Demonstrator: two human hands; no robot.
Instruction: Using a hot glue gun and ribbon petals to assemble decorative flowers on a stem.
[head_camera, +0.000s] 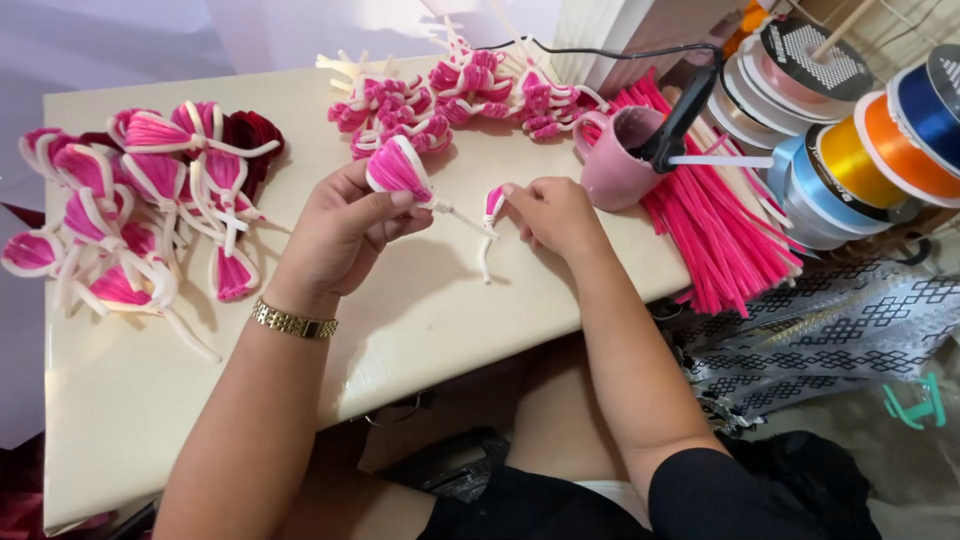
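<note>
My left hand (340, 225) grips a pink petal shape (398, 168) made of pipe cleaner with a white outline, its white stem pointing right. My right hand (555, 212) pinches a smaller pink and white pipe-cleaner piece (491, 215), whose white tail curls down onto the cream table (420, 320). The two pieces almost meet between my hands. A gold wristwatch (293, 322) sits on my left wrist.
Several finished pink petals (130, 220) lie at the table's left, more (440, 95) at the back. A pink mug (618, 155) holds a black glue gun (685, 110). Loose pink pipe cleaners (715, 220) lie on the right, beside ribbon spools (880, 150).
</note>
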